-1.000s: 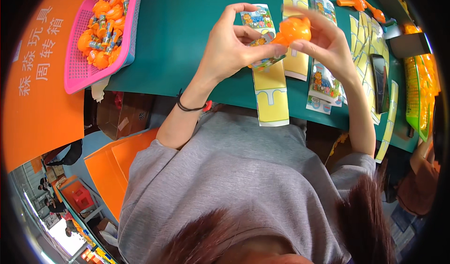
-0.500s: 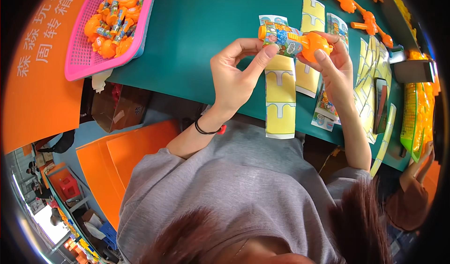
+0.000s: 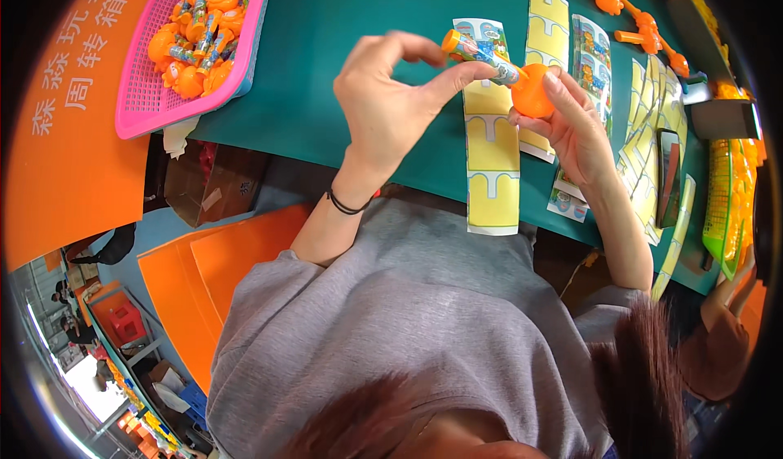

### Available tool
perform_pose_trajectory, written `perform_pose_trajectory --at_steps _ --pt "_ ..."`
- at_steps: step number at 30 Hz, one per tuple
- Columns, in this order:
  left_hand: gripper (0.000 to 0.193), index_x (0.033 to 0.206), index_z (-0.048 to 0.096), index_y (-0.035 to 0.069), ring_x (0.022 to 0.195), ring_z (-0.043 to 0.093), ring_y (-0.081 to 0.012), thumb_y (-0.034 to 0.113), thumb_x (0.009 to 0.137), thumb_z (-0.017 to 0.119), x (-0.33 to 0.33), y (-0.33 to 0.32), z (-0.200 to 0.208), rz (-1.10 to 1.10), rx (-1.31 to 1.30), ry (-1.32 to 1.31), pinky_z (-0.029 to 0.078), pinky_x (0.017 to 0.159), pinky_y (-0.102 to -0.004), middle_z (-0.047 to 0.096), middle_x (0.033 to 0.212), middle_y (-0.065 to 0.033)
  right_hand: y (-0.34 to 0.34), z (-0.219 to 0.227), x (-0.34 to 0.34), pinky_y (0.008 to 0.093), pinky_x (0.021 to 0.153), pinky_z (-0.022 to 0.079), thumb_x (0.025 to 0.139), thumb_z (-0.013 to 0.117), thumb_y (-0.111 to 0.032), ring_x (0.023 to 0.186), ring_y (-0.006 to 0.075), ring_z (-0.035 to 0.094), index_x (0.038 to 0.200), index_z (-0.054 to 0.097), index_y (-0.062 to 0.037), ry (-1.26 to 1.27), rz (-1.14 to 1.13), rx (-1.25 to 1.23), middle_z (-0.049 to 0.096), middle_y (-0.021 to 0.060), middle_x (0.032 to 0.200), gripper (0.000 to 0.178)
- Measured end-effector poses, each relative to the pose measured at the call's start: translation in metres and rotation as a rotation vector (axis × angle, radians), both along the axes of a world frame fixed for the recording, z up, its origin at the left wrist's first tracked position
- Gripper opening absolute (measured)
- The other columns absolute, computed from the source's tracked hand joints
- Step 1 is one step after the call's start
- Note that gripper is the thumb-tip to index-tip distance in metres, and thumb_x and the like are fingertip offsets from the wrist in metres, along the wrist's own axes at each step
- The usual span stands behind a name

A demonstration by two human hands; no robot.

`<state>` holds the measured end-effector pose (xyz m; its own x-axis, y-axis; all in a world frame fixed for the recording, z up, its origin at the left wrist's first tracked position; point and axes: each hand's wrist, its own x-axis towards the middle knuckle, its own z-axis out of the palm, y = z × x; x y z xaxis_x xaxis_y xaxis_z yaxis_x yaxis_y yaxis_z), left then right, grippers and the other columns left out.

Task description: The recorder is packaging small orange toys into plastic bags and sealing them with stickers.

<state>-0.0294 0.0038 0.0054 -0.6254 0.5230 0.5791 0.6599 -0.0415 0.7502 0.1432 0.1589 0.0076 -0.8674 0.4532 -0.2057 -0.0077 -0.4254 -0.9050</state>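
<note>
An orange toy [image 3: 532, 92] with a rounded head and a stick handle is held over the green table. My right hand [image 3: 581, 137] is closed around its head, thumb on the near side. The handle [image 3: 488, 58] points up and left, wrapped in a colourful picture sticker. My left hand [image 3: 383, 104] is beside the handle, thumb and fingers spread apart. Its thumb tip is at the sticker, and its index finger is near the handle's end; whether they touch is hard to see. Under the toy lies a sticker strip [image 3: 493, 161] with bare yellow backing, overhanging the table edge.
A pink basket [image 3: 130, 108] of stickered toys stands at left. More backing strips [image 3: 648, 133], sticker sheets [image 3: 591, 59] and a dark phone-like object [image 3: 668, 174] lie at right. Orange toys [image 3: 644, 31] lie at the far right. A green basket [image 3: 718, 214] and another person's arm [image 3: 726, 296] are beyond.
My left hand has loosened from the handle and drawn left, fingers spreading. The sticker, flat and broad before, now wraps round the handle. The toy has turned in my right hand.
</note>
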Motion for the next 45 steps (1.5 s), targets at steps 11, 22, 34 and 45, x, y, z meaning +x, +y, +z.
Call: perform_pose_trajectory --at_steps 11,22,34,45 --pt "0.028 0.093 0.072 0.008 0.094 0.064 -0.0136 0.023 0.073 0.084 -0.027 0.005 0.002 -0.186 -0.06 0.121 0.022 0.113 -0.0469 0.071 0.095 0.0015 -0.017 0.012 -0.006 0.0335 0.09 0.056 0.097 0.059 -0.033 0.102 0.02 0.065 0.137 0.046 -0.0025 0.048 0.003 0.37 0.055 0.0147 0.127 0.052" --pt "0.027 0.111 0.071 0.008 0.099 0.063 -0.0132 0.025 0.09 0.069 -0.021 -0.003 0.007 -0.33 -0.18 -0.006 0.028 0.112 -0.0442 0.071 0.104 -0.0041 0.003 0.006 0.004 0.0171 0.065 0.052 0.095 0.06 -0.032 0.071 0.0131 0.065 0.115 0.057 0.0046 0.043 0.001 -0.155 0.066 0.0114 0.089 0.041" --pt "0.028 0.104 0.075 0.006 0.079 0.069 -0.013 -0.001 0.077 0.076 -0.016 0.0 0.015 -0.581 -0.112 -0.009 0.056 0.066 -0.0242 0.073 0.096 -0.0078 0.006 0.012 0.004 0.0213 0.063 0.053 0.094 0.063 -0.031 0.064 0.0118 0.062 0.12 0.059 0.005 -0.001 0.06 -0.039 0.067 0.0105 0.089 0.045" --pt "0.027 0.112 0.07 0.005 0.065 0.064 -0.0194 0.02 0.09 0.068 -0.007 -0.006 0.006 -0.553 -0.276 0.02 0.049 0.058 -0.03 0.07 0.084 -0.0125 -0.008 0.02 -0.004 0.0203 0.058 0.047 0.093 0.061 -0.036 0.065 0.0076 0.06 0.127 0.059 0.0003 -0.129 0.116 0.334 0.067 0.0053 0.094 0.05"
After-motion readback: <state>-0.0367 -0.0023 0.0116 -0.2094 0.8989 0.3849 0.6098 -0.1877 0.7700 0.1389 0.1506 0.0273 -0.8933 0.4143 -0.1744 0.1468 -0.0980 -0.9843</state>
